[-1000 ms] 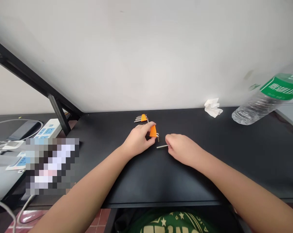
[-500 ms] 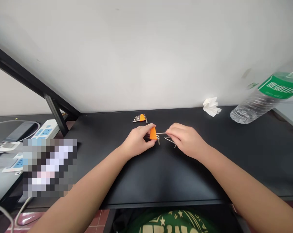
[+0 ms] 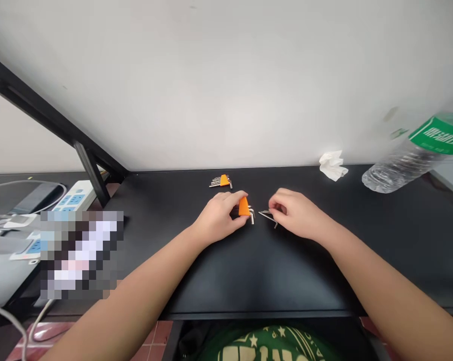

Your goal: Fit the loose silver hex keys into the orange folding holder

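My left hand is closed around an orange hex key holder, gripped between thumb and fingers. Short bent ends of hex keys stick out of the holder's right side. Just to the right, my right hand is closed, thumb and fingertips pinched at the end of a thin metal hex key. Loose hex keys lie on the black tabletop under and beside those fingertips, partly hidden by the hand. Behind my left hand lies a second orange holder filled with several hex keys.
A crumpled white tissue lies near the wall, with a clear plastic bottle with a green label to its right. At left are a black metal frame bar, a power strip, cables and a phone.
My right hand has moved right, away from the orange holder, down to the loose hex keys. The hex key it held against the holder no longer spans between the hands. My left hand keeps its grip.
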A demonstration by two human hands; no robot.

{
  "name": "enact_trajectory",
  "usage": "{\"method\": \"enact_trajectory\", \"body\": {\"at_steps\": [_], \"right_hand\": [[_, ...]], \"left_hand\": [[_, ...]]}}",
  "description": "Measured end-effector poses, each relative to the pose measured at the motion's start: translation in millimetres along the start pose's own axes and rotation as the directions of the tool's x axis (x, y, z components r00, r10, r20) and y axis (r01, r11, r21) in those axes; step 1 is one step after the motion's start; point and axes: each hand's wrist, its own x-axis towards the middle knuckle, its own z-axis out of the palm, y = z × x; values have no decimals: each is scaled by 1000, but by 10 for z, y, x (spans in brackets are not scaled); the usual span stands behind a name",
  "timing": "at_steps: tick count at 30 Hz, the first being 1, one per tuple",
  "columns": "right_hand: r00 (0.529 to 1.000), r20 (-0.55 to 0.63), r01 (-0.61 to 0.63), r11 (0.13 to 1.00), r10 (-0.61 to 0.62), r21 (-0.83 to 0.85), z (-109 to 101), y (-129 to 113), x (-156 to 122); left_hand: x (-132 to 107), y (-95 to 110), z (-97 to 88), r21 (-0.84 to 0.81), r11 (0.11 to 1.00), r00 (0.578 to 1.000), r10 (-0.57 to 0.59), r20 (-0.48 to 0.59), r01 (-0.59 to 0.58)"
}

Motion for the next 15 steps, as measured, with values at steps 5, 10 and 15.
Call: {"method": "enact_trajectory", "body": {"at_steps": [5, 10, 15], "right_hand": [[979, 202, 29, 952, 35, -304, 20, -23, -73], [977, 210, 54, 911, 36, -408, 147, -156, -123], [994, 76, 94, 983, -83, -155, 33, -161, -105]], "left_hand": [[-12, -58, 34, 26, 1000, 1000, 13, -10, -12], [-10, -52, 46, 41, 998, 999, 41, 6, -41], [1, -47, 24, 41, 998, 998, 56, -1, -56]]}}
